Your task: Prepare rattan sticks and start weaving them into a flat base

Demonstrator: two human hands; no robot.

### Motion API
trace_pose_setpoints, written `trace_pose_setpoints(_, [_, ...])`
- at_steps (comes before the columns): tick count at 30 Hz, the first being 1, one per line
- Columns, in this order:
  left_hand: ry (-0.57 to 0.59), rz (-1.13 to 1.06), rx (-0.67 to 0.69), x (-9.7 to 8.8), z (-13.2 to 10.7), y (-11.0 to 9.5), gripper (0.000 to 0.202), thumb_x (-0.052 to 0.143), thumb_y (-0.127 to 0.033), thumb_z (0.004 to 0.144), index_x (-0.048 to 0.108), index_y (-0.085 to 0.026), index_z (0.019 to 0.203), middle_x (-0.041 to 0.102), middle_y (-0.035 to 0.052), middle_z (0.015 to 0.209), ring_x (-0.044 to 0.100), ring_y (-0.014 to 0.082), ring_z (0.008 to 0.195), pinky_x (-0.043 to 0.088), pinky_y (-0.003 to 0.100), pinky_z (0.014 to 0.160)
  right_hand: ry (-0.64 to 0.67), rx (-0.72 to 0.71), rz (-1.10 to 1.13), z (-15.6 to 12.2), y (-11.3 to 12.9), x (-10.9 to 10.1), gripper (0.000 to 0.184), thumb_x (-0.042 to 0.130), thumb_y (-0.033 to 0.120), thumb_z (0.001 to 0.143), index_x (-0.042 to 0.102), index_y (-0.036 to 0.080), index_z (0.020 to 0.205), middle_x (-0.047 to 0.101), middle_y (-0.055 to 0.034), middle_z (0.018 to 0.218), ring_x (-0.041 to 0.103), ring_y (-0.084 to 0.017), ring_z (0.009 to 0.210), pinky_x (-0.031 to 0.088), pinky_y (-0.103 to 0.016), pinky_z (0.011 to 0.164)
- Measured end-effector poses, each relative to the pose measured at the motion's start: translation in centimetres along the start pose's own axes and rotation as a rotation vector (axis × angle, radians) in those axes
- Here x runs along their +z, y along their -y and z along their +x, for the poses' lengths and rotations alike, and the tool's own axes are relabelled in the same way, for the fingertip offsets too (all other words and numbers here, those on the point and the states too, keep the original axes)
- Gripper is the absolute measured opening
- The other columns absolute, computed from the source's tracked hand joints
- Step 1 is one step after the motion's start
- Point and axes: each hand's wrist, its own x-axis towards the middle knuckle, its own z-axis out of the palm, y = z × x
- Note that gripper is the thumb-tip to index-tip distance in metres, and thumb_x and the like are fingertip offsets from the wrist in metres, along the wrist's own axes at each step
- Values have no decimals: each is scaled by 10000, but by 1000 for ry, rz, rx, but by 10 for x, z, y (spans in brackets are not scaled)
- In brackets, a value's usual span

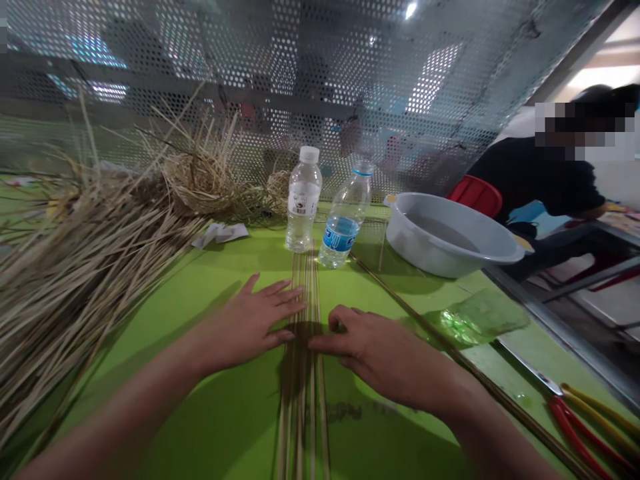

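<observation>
Several thin straw stalks (306, 293) lie side by side in a row down the middle of the green table (220, 413). My left hand (250, 323) lies flat with fingers stretched out, its fingertips resting on the left edge of the stalks. My right hand (380, 350) rests palm down on the right edge of the row, fingers curled slightly and pressed to the stalks. Neither hand lifts anything.
A big heap of loose straw (75, 267) fills the left side. Two water bottles (302, 200) (345, 217) stand behind the stalks. A grey basin (450, 233) sits at the right, a long stalk (450, 353) and red-handled pliers (585, 427) nearby. A person in black sits at far right. Perforated metal screen behind.
</observation>
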Motion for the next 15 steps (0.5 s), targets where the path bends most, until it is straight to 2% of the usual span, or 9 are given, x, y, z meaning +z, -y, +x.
trace_pose_setpoints(6, [-10, -13, 13, 3, 0, 1, 529, 385, -592, 1015, 378, -405, 1509, 382, -23, 1603, 297, 247, 1501, -33, 557, 1235, 30, 14, -23, -1, -1, 1, 528, 514, 89, 958, 613, 442, 1337, 570, -33, 988, 568, -195, 880, 377, -326, 722])
trace_pose_setpoints(15, [3, -7, 14, 2, 0, -1, 573, 374, -627, 1002, 370, -380, 1519, 350, -2, 1616, 288, 261, 1504, -20, 565, 1230, 20, -15, 17, -1, 3, -2, 551, 523, 66, 934, 617, 428, 1337, 577, -31, 1014, 571, -192, 902, 394, -325, 746])
